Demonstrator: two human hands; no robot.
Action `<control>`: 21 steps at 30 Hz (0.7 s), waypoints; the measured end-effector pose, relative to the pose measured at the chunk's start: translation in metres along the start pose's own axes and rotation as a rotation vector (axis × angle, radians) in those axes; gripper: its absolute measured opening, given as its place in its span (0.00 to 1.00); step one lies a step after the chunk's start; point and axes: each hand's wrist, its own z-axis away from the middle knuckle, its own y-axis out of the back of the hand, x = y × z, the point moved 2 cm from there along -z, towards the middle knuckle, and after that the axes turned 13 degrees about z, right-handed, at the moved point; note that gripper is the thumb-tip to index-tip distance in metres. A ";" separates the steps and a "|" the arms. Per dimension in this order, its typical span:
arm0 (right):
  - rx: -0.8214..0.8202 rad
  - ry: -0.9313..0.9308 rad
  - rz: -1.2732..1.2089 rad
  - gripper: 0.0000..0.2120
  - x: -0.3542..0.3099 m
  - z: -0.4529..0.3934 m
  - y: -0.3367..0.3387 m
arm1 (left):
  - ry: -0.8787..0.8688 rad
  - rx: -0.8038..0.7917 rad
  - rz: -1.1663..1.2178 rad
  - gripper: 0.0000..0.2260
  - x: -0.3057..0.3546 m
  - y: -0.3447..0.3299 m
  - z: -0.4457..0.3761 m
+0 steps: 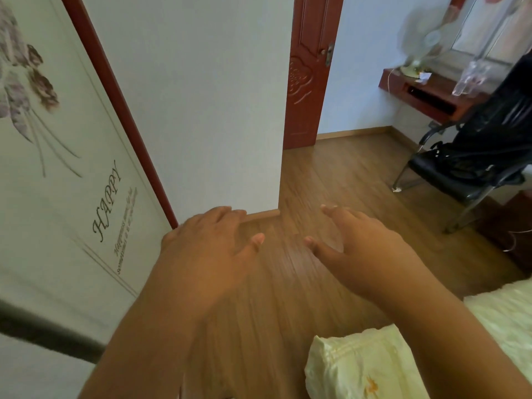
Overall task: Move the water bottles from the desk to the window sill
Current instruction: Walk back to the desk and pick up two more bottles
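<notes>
- The left hand (207, 249) was held out at about 7 o'clock over the wooden floor (339, 174), fingers spread and nothing in it.
- The right hand (362, 240) hung just beside it at about 5 o'clock, thumb and fingers parted, likewise empty.
- The chair (475, 156) stood at about 2 o'clock, pulled in close to the table (426, 93) and draped in something dark; judging by that, the approach was best made round its left side, so the reach would not go across the backrest.
- The water bottles (469, 79), clear and blurred, stood on the table at about 2 o'clock, well apart from both hands; how many there were I could not tell.
- The step in hand looked to be the walk across to them. Keeping both hands free would let each take one bottle low on the body, upright.
- The window (489, 33) rose just behind the table, so the carry should be short.
</notes>
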 end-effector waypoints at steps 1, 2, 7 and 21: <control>0.001 -0.013 -0.001 0.35 -0.007 -0.011 0.001 | -0.008 -0.012 -0.006 0.30 -0.005 0.007 -0.011; 0.000 -0.027 -0.006 0.35 -0.016 -0.023 0.001 | -0.015 -0.031 -0.011 0.30 -0.012 0.013 -0.025; -0.037 -0.073 -0.012 0.35 -0.039 -0.062 -0.004 | -0.053 -0.064 -0.039 0.30 -0.033 0.027 -0.072; -0.037 -0.144 -0.027 0.35 0.009 -0.190 0.003 | -0.075 -0.108 -0.076 0.30 0.007 0.029 -0.216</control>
